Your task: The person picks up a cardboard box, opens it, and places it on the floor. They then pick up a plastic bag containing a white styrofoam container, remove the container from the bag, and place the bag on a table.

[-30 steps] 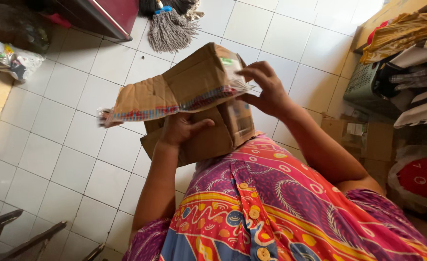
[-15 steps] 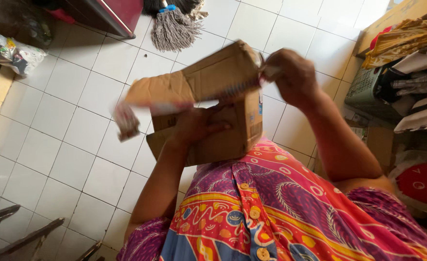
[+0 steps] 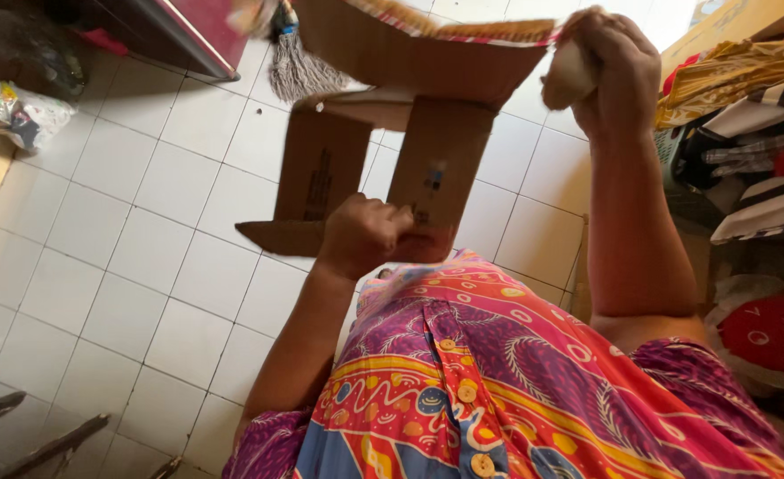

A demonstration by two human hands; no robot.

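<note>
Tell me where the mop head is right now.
In the head view the mop head lies on the white tiled floor at upper left, just left of the cardboard box and beside the dark red cabinet.

This looks like a lived-in room of a home, perhaps a utility or storage corner. The floor [image 3: 143, 231] is laid in plain white square tiles with dark grout. A string mop [image 3: 299, 66] rests on it at the far side, beside a dark red cabinet [image 3: 179, 31]. To the right, folded clothes [image 3: 747, 115] are stacked in piles, and a crumpled plastic bag [image 3: 10, 111] lies far left.
</note>
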